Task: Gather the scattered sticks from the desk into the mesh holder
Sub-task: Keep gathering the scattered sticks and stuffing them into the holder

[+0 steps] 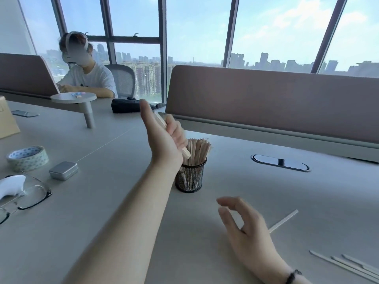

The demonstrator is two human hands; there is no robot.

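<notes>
A black mesh holder [189, 179] stands on the grey desk [256, 185], packed with upright wooden sticks [198, 149]. My left hand [164, 134] is raised just above and left of it, fingers curled round a small bundle of wooden sticks [185, 152] whose lower ends point down at the holder's mouth. My right hand [244, 224] hovers low over the desk in front of the holder, fingers loosely bent, holding nothing. One loose stick [285, 220] lies just right of that hand. Several more sticks [348, 265] lie at the bottom right.
On the left lie a tape roll [27, 157], a small metal tin [64, 170], glasses [30, 195] and a white device [10, 185]. A cable port [280, 162] sits right of the holder. A partition [266, 99] runs behind. Another person sits far left.
</notes>
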